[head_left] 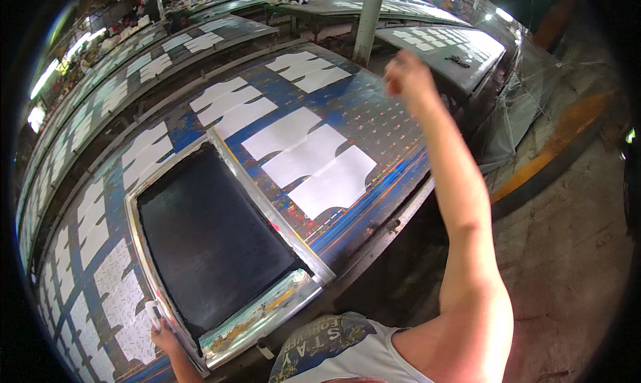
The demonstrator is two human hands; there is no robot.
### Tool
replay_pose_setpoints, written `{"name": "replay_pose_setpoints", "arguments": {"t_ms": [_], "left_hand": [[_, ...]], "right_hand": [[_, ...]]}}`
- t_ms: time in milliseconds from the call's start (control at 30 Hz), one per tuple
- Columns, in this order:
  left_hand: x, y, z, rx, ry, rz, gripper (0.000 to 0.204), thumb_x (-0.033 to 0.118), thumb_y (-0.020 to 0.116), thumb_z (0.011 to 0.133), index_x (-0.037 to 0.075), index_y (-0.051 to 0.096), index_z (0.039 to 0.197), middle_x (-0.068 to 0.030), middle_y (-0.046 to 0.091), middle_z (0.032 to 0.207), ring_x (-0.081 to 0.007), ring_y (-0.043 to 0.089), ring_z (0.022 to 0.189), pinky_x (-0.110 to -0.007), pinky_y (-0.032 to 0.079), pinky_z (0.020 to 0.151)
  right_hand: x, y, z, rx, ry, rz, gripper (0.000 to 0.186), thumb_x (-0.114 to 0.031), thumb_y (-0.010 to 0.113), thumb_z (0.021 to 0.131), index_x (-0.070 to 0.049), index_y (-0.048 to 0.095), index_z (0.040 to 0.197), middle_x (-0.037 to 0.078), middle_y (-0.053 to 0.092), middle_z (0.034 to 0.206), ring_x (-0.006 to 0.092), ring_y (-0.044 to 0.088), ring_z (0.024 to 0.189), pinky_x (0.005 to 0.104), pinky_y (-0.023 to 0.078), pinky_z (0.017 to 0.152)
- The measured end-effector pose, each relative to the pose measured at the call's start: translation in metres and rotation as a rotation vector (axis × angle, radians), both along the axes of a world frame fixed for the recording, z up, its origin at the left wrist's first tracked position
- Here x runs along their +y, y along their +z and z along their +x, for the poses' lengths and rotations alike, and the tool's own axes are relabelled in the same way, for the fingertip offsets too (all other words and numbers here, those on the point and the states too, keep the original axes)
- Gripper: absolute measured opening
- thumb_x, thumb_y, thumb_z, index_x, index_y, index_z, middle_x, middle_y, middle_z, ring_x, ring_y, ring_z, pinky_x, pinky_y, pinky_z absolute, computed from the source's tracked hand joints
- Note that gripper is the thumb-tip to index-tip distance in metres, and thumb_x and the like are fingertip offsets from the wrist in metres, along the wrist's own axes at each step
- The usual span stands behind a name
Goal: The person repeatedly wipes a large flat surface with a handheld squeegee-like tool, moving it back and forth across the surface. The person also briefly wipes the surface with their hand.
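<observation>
A large screen-printing frame (230,157) lies on the long printing table, its pale metal border around a dark mesh panel (210,239). Paint smears mark the near end of the border. At the frame's left side, my left hand (162,336) is closed at a white handle (153,314); the frame hides part of the fingers. My right arm reaches far forward and to the right. Above the table's far right corner, my right hand (407,79) is raised and blurred, its fingers seeming curled, with a reddish patch near the fingertips. Whether it holds anything is unclear.
White cut fabric pieces (332,183) lie in rows on the paint-stained table (374,123). Printed pieces (127,309) lie left of the frame. A pale post (369,23) stands behind the table. Another table (461,66) with white pieces is at the far right, beside plastic sheeting (514,126).
</observation>
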State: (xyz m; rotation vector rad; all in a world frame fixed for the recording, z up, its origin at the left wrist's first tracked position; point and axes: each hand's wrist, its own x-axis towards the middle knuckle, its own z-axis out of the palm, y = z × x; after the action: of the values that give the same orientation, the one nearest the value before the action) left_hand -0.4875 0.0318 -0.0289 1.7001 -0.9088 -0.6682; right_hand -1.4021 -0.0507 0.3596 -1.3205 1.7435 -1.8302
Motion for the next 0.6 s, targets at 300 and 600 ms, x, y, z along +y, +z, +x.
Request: {"name": "replay_pose_setpoints", "arguments": {"t_ms": [300, 600], "left_hand": [[0.017, -0.009, -0.013, -0.13, 0.089, -0.103, 0.03, 0.025, 0.071, 0.112, -0.004, 0.074, 0.112, -0.0051, 0.072, 0.09, -0.0142, 0.064, 0.077, -0.035, 0.052, 0.071], [0.024, 0.024, -0.02, -0.066, 0.079, 0.029, 0.03, 0.029, 0.066, 0.115, 0.001, 0.072, 0.104, 0.0011, 0.065, 0.087, -0.0102, 0.056, 0.079, -0.032, 0.047, 0.073]], "right_hand": [[0.104, -0.255, 0.211, -0.101, 0.552, 1.006, 0.063, -0.045, 0.066, 0.114, -0.002, 0.059, 0.159, 0.02, 0.075, 0.135, 0.021, 0.074, 0.1, 0.0388, 0.065, 0.079], [0.157, -0.287, 0.267, -0.151, 0.455, 0.915, 0.053, -0.03, 0.07, 0.112, 0.002, 0.062, 0.155, 0.017, 0.076, 0.135, 0.0233, 0.069, 0.124, 0.0369, 0.053, 0.11]]}}
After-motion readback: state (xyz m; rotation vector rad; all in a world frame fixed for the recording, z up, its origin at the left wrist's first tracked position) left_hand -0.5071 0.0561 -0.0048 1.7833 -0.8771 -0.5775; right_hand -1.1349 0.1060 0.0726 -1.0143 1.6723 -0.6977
